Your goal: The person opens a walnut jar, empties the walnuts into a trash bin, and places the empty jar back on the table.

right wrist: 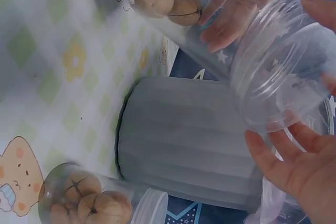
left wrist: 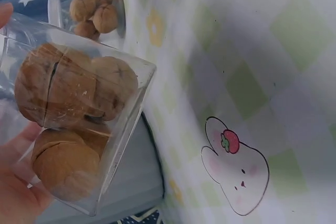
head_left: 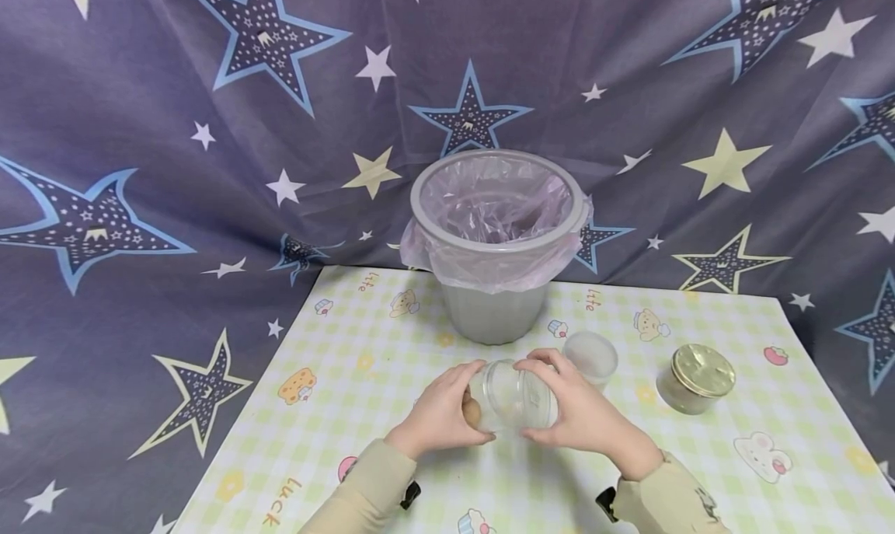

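Over the front of the table, my left hand point(head_left: 442, 411) grips a clear plastic jar point(head_left: 489, 398) around its body. The jar lies tilted on its side, its bottom toward the left. Several brown walnuts point(left wrist: 58, 87) sit at its bottom end. My right hand point(head_left: 583, 410) holds the clear lid point(right wrist: 302, 95) at the jar's threaded mouth, thumb on one side and fingers on the other. Just behind the right hand stands a second walnut jar point(right wrist: 89, 198) with a frosted white lid point(head_left: 590, 354).
A grey bin point(head_left: 492, 316) lined with a pinkish plastic bag point(head_left: 489, 266) stands at the table's back edge. To the right is a jar with a gold lid point(head_left: 702, 369). A checked cloth point(head_left: 391, 340) covers the table, and a star-patterned curtain point(head_left: 336, 130) hangs behind.
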A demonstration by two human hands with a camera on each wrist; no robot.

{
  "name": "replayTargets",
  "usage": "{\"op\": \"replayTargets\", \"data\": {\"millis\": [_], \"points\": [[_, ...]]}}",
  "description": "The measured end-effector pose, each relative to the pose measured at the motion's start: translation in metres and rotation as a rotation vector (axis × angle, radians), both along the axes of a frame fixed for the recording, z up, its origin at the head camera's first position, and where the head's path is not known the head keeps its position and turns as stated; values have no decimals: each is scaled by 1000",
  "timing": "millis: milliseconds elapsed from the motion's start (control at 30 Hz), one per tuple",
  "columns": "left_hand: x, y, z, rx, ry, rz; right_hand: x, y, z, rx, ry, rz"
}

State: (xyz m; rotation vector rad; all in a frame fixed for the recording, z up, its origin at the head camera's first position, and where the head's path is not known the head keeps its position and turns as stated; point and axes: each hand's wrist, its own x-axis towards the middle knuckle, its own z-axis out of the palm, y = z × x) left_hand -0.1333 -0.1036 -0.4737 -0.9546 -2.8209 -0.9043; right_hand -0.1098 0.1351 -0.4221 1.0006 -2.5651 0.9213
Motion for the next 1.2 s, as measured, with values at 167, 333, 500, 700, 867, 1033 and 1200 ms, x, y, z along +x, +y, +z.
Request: {"op": "replayTargets", "data": {"millis": [167, 333, 500, 700, 867, 1033, 1200], "points": [[0, -8, 0, 62, -26, 75, -1, 2, -3, -19, 26, -65], [-2, -16, -1, 148, -23, 162, 0, 4, -11, -33, 43, -102], [-2, -29, -2, 233, -33, 274, 2, 5, -21, -26, 16, -106], [-3, -44, -5, 306, -69, 386, 1, 7, -35, 4, -59, -66], [-2, -54, -10, 307, -61, 432, -1, 5, -53, 57, -221, -23], [1, -60, -13, 298, -59, 436, -5, 0, -69, 93, -238, 25], [4, -62, -15, 278, -60, 434, -7, -7, -81, 97, -194, 38]]}}
